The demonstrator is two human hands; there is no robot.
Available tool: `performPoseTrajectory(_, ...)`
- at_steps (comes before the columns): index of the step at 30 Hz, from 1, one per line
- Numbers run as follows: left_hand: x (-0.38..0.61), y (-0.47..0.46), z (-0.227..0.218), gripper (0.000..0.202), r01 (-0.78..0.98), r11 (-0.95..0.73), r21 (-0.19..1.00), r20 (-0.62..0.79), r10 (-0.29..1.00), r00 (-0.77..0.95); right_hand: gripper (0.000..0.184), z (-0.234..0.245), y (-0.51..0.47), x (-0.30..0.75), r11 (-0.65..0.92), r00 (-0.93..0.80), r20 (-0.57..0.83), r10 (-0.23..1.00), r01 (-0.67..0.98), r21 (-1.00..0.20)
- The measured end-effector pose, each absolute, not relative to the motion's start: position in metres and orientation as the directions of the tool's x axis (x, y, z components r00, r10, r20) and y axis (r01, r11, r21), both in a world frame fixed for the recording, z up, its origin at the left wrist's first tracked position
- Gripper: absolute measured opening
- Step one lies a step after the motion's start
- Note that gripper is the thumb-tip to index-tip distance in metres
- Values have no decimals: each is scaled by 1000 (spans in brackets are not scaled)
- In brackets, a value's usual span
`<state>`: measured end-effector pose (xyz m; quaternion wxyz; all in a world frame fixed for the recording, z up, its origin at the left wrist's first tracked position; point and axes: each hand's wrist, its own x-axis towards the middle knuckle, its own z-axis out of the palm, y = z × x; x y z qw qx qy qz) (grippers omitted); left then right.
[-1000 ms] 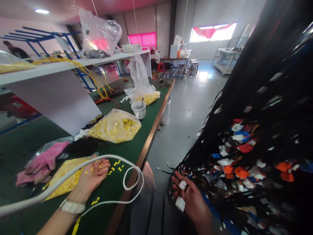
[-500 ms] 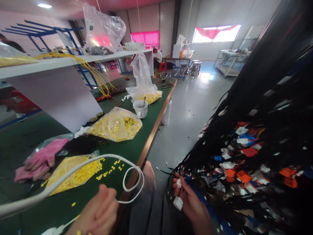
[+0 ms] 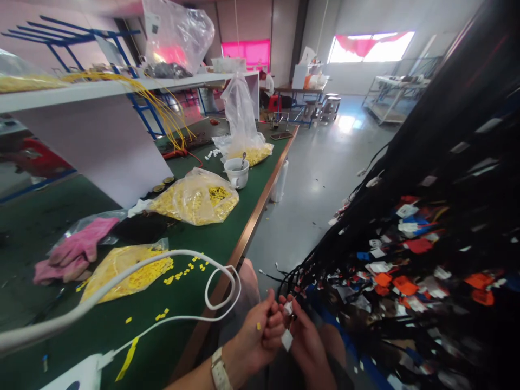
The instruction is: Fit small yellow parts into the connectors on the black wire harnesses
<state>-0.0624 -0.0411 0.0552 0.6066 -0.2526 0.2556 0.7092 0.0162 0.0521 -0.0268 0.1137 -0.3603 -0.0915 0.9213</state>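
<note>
My left hand point(image 3: 257, 335) has its fingers curled with a small yellow piece point(image 3: 258, 326) pinched at the fingertips, just off the green table's edge point(image 3: 227, 271). My right hand point(image 3: 305, 340) meets it below the table edge, closed on a small white connector point(image 3: 287, 339) that hangs from the black wire bundle point(image 3: 410, 227). The two hands touch at the fingertips. On the table lie loose yellow pieces point(image 3: 184, 272) and an opened bag of yellow pieces point(image 3: 125, 271).
A white cable point(image 3: 195, 257) loops over the table front. Pink gloves point(image 3: 77, 252), a second bag of yellow pieces point(image 3: 195, 197), a white cup point(image 3: 236, 173) and a tall clear bag point(image 3: 242, 124) lie further back. A white shelf point(image 3: 101, 92) runs along the left.
My left hand left the yellow pieces on the table, closed, and moved right off the table edge to meet my right hand at the white connector. The view shifted slightly.
</note>
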Motion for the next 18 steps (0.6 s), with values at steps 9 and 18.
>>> performPoseTrajectory(9,-72,-44,47,41,-931,-175,321,-677,645,-355,27,-9,53,13,-950,-708,-640,300,-160,-268)
performPoseTrajectory(18,-74,-49,62,43,-953,-233,192,-699,649,-299,30,8,52,13,-954,-696,-654,296,-184,-236)
